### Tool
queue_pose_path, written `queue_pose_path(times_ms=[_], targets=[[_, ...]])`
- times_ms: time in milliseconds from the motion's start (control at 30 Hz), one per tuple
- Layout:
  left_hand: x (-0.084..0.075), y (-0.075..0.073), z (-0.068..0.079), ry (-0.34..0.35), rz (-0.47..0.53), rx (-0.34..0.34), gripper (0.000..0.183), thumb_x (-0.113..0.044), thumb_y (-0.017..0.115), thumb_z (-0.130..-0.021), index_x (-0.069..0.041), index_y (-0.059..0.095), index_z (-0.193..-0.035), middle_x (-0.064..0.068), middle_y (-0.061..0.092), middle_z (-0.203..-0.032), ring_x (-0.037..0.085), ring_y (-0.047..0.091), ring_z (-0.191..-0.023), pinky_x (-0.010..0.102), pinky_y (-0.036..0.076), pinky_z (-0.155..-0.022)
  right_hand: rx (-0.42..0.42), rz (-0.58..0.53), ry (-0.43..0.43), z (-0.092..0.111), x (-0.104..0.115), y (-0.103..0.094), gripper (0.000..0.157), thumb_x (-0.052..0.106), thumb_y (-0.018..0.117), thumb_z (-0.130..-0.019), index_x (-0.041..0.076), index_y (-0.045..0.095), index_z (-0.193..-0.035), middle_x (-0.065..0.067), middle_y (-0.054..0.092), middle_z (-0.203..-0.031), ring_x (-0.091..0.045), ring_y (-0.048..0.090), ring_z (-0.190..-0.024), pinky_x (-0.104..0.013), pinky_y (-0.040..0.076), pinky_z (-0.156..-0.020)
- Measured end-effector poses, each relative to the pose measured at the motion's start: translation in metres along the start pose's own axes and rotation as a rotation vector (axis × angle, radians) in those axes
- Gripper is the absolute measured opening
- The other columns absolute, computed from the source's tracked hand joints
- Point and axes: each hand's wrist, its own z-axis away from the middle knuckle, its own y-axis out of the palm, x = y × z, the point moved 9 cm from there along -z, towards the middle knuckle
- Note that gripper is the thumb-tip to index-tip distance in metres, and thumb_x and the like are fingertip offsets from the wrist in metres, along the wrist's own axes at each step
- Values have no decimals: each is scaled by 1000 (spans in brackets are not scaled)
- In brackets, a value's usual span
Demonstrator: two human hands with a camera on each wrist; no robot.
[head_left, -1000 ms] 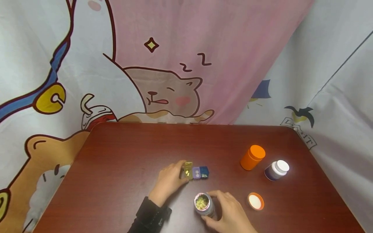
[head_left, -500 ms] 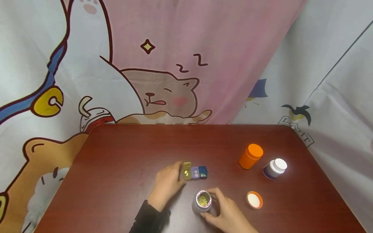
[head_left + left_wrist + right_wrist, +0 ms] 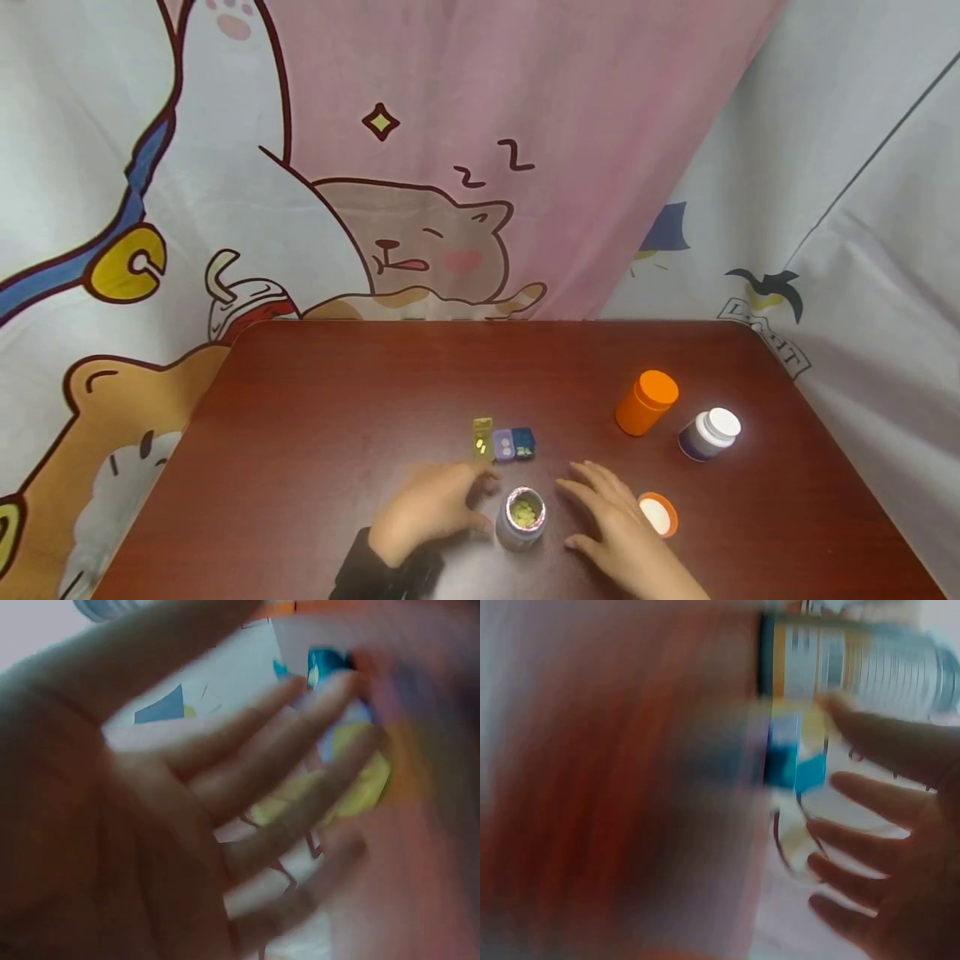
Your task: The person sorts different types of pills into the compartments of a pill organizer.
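Note:
An uncapped bottle stands upright on the table, pale yellow-green pieces inside and torn foil around its mouth. My left hand, blurred, is just left of it with fingers loosely bent; I cannot tell if they touch it. To the bottle's right, my right hand hovers apart from it, fingers spread and holding nothing. The wrist view also shows the labelled bottle beyond the right thumb. Behind the bottle lies a small pill organizer in yellow, lilac and dark blue, its lids raised, with pills in its compartments.
An orange-rimmed cap lies inside up beside my right hand, partly covered by it. Farther right stand a capped orange bottle and a white-capped bottle. A printed curtain hangs behind the brown table.
My right hand has let go of the bottle and moved right, towards the cap. My left hand has left the pill organizer and come nearer the bottle.

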Motion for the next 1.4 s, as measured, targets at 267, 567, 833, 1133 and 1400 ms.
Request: queue_pose_path(times_ms=[267, 567, 833, 1133, 1400], targets=[[-27, 22, -9, 273, 142, 105, 77, -37, 81, -63, -25, 50, -132, -4, 58, -135, 11, 50, -122, 37, 47, -101, 5, 73, 75, 16, -46, -21, 71, 13, 86, -47, 15, 65, -115, -20, 58, -126, -37, 48, -115, -62, 47, -88], [-34, 29, -15, 348, 225, 98, 62, -34, 82, -61, -23, 60, -119, -8, 68, -116, 1, 56, -107, 26, 48, -95, 1, 49, 161, 33, -83, -33, 67, 11, 86, -42, 15, 68, -106, -14, 61, -109, -33, 53, -97, -55, 50, -76], [-30, 30, -17, 282, 214, 107, 63, -35, 84, -58, -26, 62, -117, -10, 69, -114, 0, 56, -106, 26, 48, -94, -34, 63, 176, 31, -83, -36, 57, 6, 83, -47, 12, 66, -102, -4, 61, -99, -23, 54, -94, -47, 51, -75], [-28, 31, -18, 280, 238, 116, 62, -31, 84, -58, -25, 62, -116, -11, 70, -111, -1, 56, -102, 24, 48, -92, -71, -65, 137, 10, -50, -32, 60, 12, 79, -65, 13, 56, -120, 1, 61, -113, -11, 56, -95, -43, 54, -76], [-28, 33, -19, 293, 259, 128, 63, -30, 84, -59, -21, 63, -117, -8, 70, -112, 0, 57, -103, 24, 48, -94, -55, -459, 46, -5, -27, -25, 37, 24, 69, -82, 19, 55, -116, -3, 62, -118, -7, 58, -103, -23, 55, -85]])
